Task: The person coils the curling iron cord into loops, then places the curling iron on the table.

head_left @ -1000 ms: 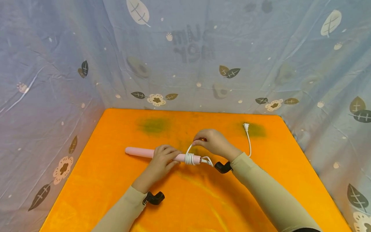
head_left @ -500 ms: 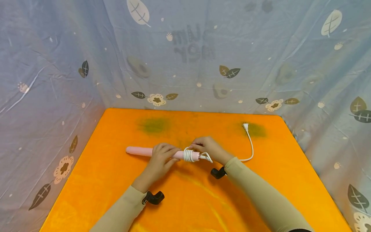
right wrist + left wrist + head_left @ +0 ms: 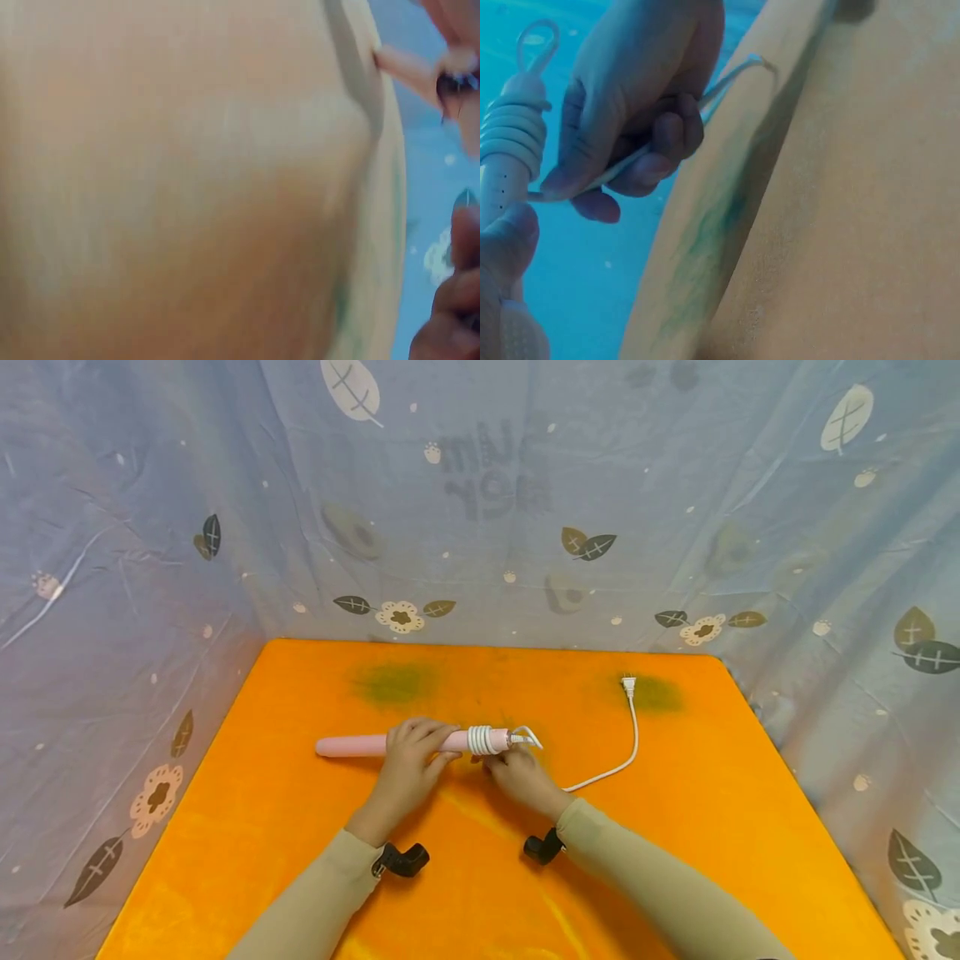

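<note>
A slim pink rod-shaped electric appliance [image 3: 351, 746] lies sideways in the head view, its rounded end to the left. My left hand [image 3: 408, 764] grips it around the middle; in the left wrist view that thumb [image 3: 514, 232] lies along the body near some small holes. White power cord [image 3: 480, 740] is wound in several turns near the right end, where a short loop sticks out. Just below these coils is my right hand [image 3: 522, 781]. In the left wrist view the right hand [image 3: 634, 90] pinches the cord, which runs between its fingers.
The cord's free part curves right across the orange-covered table [image 3: 675, 827] to a white two-pin plug [image 3: 628, 686] near the back. Patterned grey-blue curtains [image 3: 480, 510] enclose the back and sides. Black wrist mounts [image 3: 405, 860] stick out at both cuffs.
My right hand has come from above the rod down and around to below it, bringing the cord along. The rod has lifted slightly in view. The left hand keeps its grip.
</note>
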`<action>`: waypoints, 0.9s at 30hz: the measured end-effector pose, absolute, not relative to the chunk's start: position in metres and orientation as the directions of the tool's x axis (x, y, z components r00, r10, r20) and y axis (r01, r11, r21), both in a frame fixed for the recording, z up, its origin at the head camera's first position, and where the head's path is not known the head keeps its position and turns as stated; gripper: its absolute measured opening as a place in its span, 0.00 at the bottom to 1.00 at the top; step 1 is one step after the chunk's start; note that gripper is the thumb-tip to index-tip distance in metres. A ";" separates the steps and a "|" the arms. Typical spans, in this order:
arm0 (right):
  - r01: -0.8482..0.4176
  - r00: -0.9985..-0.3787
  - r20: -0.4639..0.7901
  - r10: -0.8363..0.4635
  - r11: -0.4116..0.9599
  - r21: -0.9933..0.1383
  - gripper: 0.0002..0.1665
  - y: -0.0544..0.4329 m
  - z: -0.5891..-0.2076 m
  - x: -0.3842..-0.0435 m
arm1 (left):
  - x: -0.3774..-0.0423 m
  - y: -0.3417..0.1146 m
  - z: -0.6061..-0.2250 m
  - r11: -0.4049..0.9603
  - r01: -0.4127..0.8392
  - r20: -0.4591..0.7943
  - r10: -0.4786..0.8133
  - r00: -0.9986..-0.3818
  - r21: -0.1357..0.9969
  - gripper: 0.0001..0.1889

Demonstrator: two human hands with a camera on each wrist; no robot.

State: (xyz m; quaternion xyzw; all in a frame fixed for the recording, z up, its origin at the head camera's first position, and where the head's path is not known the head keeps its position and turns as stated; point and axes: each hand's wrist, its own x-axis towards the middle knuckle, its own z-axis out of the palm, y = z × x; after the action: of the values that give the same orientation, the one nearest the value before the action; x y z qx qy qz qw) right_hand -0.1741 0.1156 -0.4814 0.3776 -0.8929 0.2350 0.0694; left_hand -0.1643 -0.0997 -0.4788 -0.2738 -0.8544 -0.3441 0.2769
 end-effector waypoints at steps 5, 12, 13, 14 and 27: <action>-0.375 -0.897 0.117 -0.427 0.590 -0.715 0.17 0.099 -0.474 -0.160 | -0.171 -0.098 -0.476 0.645 0.604 0.633 0.232 -0.738 0.468 0.20; -0.393 -0.896 0.107 -0.432 0.655 -0.646 0.13 0.093 -0.467 -0.147 | -0.177 -0.097 -0.478 0.692 0.557 0.560 0.261 -0.786 0.460 0.19; -0.396 -0.895 0.108 -0.433 0.657 -0.641 0.13 0.093 -0.467 -0.147 | -0.178 -0.097 -0.479 0.695 0.553 0.550 0.266 -0.792 0.460 0.19; -0.392 -0.896 0.104 -0.431 0.661 -0.640 0.13 0.093 -0.466 -0.146 | -0.178 -0.097 -0.480 0.697 0.551 0.540 0.274 -0.796 0.459 0.19; -0.392 -0.900 0.096 -0.426 0.689 -0.610 0.16 0.098 -0.460 -0.149 | -0.180 -0.106 -0.476 0.744 0.537 0.392 0.391 -0.833 0.399 0.18</action>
State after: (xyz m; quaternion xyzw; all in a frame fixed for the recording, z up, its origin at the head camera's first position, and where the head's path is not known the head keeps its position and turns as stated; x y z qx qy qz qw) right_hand -0.1490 0.0982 -0.4604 0.2225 -0.9186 0.3255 -0.0265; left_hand -0.1802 -0.1065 -0.4762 -0.2514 -0.9227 -0.2550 0.1431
